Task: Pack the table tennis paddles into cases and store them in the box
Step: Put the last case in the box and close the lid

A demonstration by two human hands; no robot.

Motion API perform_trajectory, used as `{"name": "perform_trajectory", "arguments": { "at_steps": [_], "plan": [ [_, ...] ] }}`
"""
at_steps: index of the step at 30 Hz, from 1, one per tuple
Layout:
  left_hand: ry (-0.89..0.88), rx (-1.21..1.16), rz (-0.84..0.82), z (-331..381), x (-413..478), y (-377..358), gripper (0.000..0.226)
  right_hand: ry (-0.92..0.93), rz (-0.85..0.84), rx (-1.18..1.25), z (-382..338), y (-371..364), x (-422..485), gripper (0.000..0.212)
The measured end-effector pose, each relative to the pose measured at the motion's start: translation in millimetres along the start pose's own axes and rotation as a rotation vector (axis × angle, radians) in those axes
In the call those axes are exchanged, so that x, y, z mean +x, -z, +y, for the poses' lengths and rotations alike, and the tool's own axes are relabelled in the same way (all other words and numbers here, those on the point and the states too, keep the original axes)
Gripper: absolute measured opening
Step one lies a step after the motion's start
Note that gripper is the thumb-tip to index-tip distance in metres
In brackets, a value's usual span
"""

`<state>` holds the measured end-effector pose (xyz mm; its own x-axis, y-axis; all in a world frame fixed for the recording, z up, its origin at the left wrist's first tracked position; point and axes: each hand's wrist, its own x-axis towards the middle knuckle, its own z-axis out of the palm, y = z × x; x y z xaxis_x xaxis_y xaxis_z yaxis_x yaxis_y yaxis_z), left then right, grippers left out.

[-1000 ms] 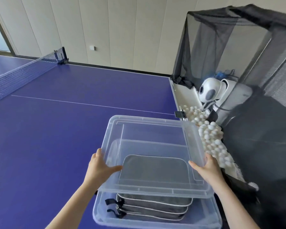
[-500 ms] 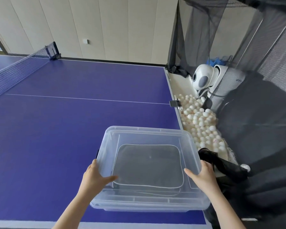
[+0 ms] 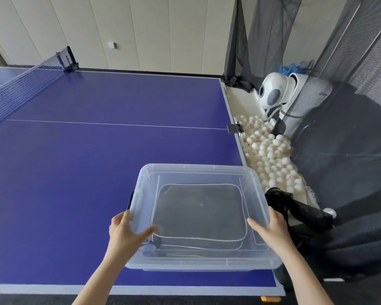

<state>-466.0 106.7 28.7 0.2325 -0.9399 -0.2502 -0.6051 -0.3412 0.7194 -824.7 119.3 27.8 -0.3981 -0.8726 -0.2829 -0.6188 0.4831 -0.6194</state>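
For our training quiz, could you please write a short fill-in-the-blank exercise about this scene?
The clear box holds grey paddle ____.
The left hand and right hand hold its ____ by the sides.
White ____ fill the tray beside the table.
Missing: cases; lid; balls.
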Motion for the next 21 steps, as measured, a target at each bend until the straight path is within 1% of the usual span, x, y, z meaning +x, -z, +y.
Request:
{"name": "perform_trajectory", "arguments": {
  "at_steps": [1,3,5,7,10,11,12,14,15,16,18,19,20,21],
  "plan": [
    [0.017,-0.027,0.041,-1.9,-0.4,-0.8,0.081,-0.007,0.031,-0.007,3.1,-1.5,-0.2,0.091],
    [0.11,-0.112,0.084,-7.5,-1.4,-2.1,0.093,-0.048,0.08,0.025,7.4,-3.3,-1.8,0.097],
    [0.247,-0.28,0.035,-13.0,-0.3,-2.2,0.111,-0.11,0.079,0.131,11.2,-3.9,-0.6,0.107],
    [0.325,-0.458,-0.065,-17.1,3.7,-1.3,0.121,-0.2,0.051,0.299,15.3,-3.8,1.8,0.112],
    [0.344,-0.508,-0.123,-17.6,9.8,3.3,0.137,-0.303,-0.02,0.501,20.2,-2.1,5.1,0.108],
    [0.335,-0.49,-0.131,-16.6,11.3,4.6,0.134,-0.315,-0.043,0.526,21.2,-2.2,6.3,0.106],
    [0.322,-0.46,-0.136,-16.1,12.9,5.3,0.123,-0.314,-0.052,0.538,21.5,-1.9,6.9,0.105],
    [0.265,-0.408,-0.117,-14.3,13.0,6.8,0.081,-0.294,-0.022,0.538,23.6,-3.0,8.5,0.103],
    [0.227,-0.384,-0.094,-14.7,13.9,6.7,0.07,-0.279,0.01,0.523,24.4,-4.2,8.7,0.102],
    [0.193,-0.362,-0.071,-15.0,14.2,6.5,0.07,-0.26,0.047,0.498,23.9,-4.8,7.5,0.101],
    [0.126,-0.283,-0.012,-16.2,14.5,4.4,0.084,-0.221,0.122,0.434,22.4,-5.7,4.9,0.098],
    [0.097,-0.252,0.023,-15.5,13.3,3.3,0.085,-0.202,0.155,0.396,21.8,-5.7,3.9,0.096],
    [0.078,-0.233,0.055,-15.7,13.1,1.8,0.079,-0.182,0.179,0.359,21.2,-5.3,2.9,0.094],
    [0.053,-0.219,0.073,-15.5,12.8,0.5,0.068,-0.172,0.192,0.333,22.0,-5.3,3.1,0.09]
  ]
}}
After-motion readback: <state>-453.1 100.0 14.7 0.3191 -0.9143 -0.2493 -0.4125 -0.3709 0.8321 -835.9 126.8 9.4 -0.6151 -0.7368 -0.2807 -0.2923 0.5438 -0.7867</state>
